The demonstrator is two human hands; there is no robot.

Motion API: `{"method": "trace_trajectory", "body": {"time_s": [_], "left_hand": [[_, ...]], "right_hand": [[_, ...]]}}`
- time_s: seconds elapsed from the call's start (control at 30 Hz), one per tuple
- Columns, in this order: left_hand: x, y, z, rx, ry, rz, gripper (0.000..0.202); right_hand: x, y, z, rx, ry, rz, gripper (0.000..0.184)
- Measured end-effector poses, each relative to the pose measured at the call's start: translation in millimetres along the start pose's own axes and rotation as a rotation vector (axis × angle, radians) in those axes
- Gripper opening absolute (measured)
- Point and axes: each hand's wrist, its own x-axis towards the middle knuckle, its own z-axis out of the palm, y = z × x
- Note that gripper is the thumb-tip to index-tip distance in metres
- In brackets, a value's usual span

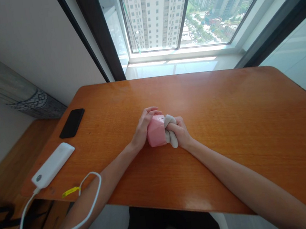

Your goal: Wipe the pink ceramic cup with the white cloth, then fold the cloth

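While pink block (155,131) is sitting mid-table (227,119), I'm seeing grey cloth (169,121) pressing against its right side. Left hand (143,127) is cupping block from left, fingers curling over top. Right hand (180,131) is clenching bunched cloth in fist. Phone (72,123), power bank (53,165), white cable (94,202) lying well apart, near left edge.

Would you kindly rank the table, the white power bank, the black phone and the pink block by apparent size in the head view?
1. table
2. white power bank, though nearer the camera than the phone
3. black phone and pink block, too alike to rank; the block is partly covered
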Motion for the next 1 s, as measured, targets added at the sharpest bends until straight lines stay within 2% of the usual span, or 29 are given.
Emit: {"method": "trace_trajectory", "body": {"time_s": [0.1, 0.23, 0.33, 0.43, 0.5, 0.57, 0.7, 0.77, 0.83, 0.87, 0.93, 1.0], "left_hand": [[-3.0, -7.6, -6.8, 0.121, -0.019, 0.291, 0.047], [-4.6, -14.8, -19.8, 0.469, -0.157, 0.773, 0.05], [-2.2, -14.8, -24.8, 0.638, -0.226, 0.937, 0.05], [-1.9, -10.8, -22.3, 0.639, -0.215, 0.927, 0.044], [-3.8, -6.2, -17.3, 0.565, -0.196, 0.832, 0.037], [-5.5, -0.7, -11.1, 0.459, -0.161, 0.63, 0.031], [-3.5, 7.3, -0.2, 0.168, -0.063, 0.089, 0.034], [-1.8, 7.1, 2.5, 0.063, -0.045, -0.028, 0.037], [-2.0, 3.6, 2.4, 0.049, -0.034, 0.011, 0.039], [-3.0, 0.8, 1.1, 0.077, -0.026, 0.091, 0.039], [-5.4, -5.7, -3.8, 0.2, -0.028, 0.332, 0.04], [-6.7, -11.4, -10.5, 0.372, -0.078, 0.621, 0.041]], "right_hand": [[1.0, 2.2, -1.5, 0.014, 0.005, 0.005, 0.021], [5.1, 4.9, -4.0, 0.034, 0.029, 0.01, 0.025], [8.8, 5.9, -4.9, 0.05, 0.054, 0.002, 0.026], [9.2, 4.9, -4.3, 0.055, 0.067, -0.009, 0.026], [7.1, 2.9, -3.3, 0.048, 0.06, -0.011, 0.025], [4.0, 0.4, -2.1, 0.035, 0.048, -0.009, 0.025], [-0.3, -3.1, 0.1, 0.016, 0.025, -0.002, 0.025], [-1.1, -3.5, 0.6, 0.015, 0.019, 0.005, 0.025], [-1.1, -3.1, 0.8, 0.018, 0.016, 0.01, 0.025], [-0.9, -2.8, 0.7, 0.021, 0.016, 0.012, 0.024], [0.4, -2.0, 0.3, 0.029, 0.023, 0.015, 0.024], [2.7, -1.2, -0.4, 0.04, 0.037, 0.018, 0.025]]}}
